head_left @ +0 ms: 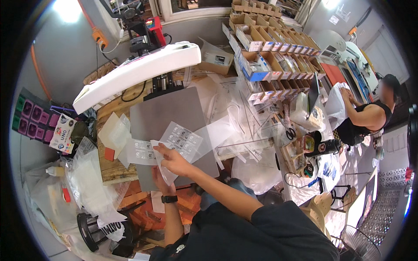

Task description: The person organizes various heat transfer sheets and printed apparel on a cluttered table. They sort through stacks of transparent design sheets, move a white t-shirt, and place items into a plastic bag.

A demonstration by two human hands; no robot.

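My right hand (174,162) reaches across from the right and pinches a clear film sheet (141,150) printed with small dark label designs. Below it, my left hand (164,182), with a dark watch at the wrist, grips the lower edge of the same film; its fingertips are partly hidden. A curled part of the film hangs between the hands. Beyond them, another printed film sheet (180,139) lies on the grey lower plate (167,108) of a heat press. The press's white upper plate (139,71) is swung up at the back.
Blank translucent sheets (115,132) and a small orange-red square (109,154) lie on the wooden bench left of the plate. Clear film (230,108) is piled to its right. Cardboard bins (270,65) stand behind. Scissors (289,133) lie on the right table, where another person (365,115) works.
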